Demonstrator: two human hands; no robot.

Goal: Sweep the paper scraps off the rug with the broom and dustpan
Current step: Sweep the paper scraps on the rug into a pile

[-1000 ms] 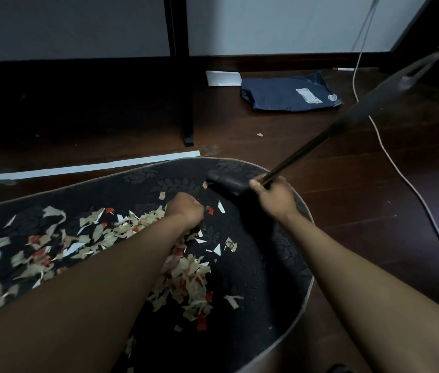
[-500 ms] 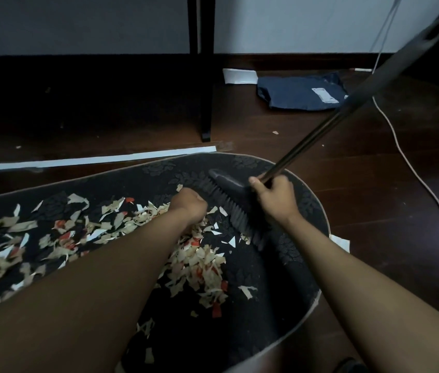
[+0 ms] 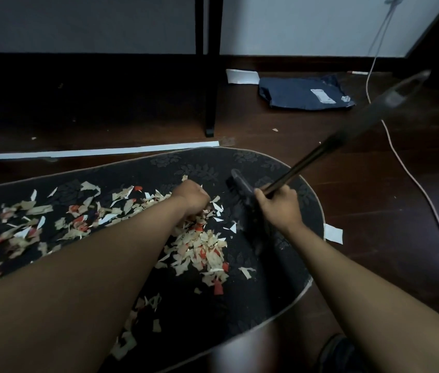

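My right hand [image 3: 280, 208] grips the broom [image 3: 242, 188] low on its handle, its black bristle head resting on the dark rug [image 3: 275, 162] just right of the paper scraps [image 3: 199, 246]. My left hand [image 3: 193, 196] is curled into a fist among the scraps; I cannot tell whether it holds anything.

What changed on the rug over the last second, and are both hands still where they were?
The broom head, lifted a second ago, has come down with its bristles on the rug, beside the paper scraps. The right hand still grips the handle low. The left hand stays fisted among the scraps, which look largely unmoved. No dustpan is in view.
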